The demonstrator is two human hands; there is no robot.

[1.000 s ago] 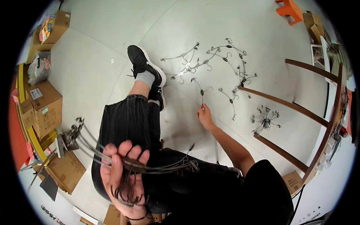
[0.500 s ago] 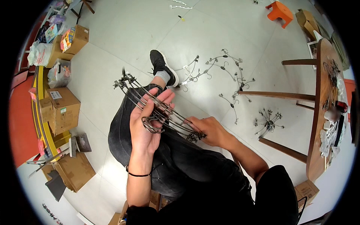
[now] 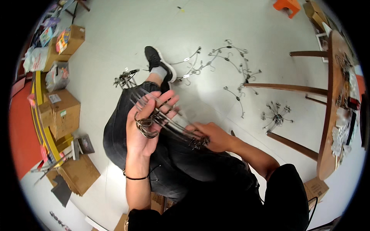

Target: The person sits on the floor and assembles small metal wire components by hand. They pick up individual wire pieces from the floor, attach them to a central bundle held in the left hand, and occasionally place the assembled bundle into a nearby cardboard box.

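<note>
A bundle of thin dark metal clip hangers (image 3: 145, 128) lies slantwise across my lap, its hooks gathered over my left wrist. My left hand (image 3: 143, 134) is palm up under the middle of the bundle, thumb laid over the rods and fingers partly spread behind them. At the lower end, my right hand (image 3: 216, 137) grips the hangers beside their clustered clips; its fingertips are partly hidden by the rods. The clips of the far end stick out past my left knee. The rods are blurred by motion.
More clip hangers lie scattered on the floor beyond my foot, with a spoked cluster of hangers (image 3: 277, 118) to the right. A wooden table (image 3: 324, 154) with items stands at right, legs reaching inward. Cardboard boxes (image 3: 67, 117) line the left. An orange stool (image 3: 287, 7) is far right.
Both hands and the bundle have shifted slightly left in view, and the whole view has moved too. The hooks have turned lower over my left palm, and the far clips have swung left.
</note>
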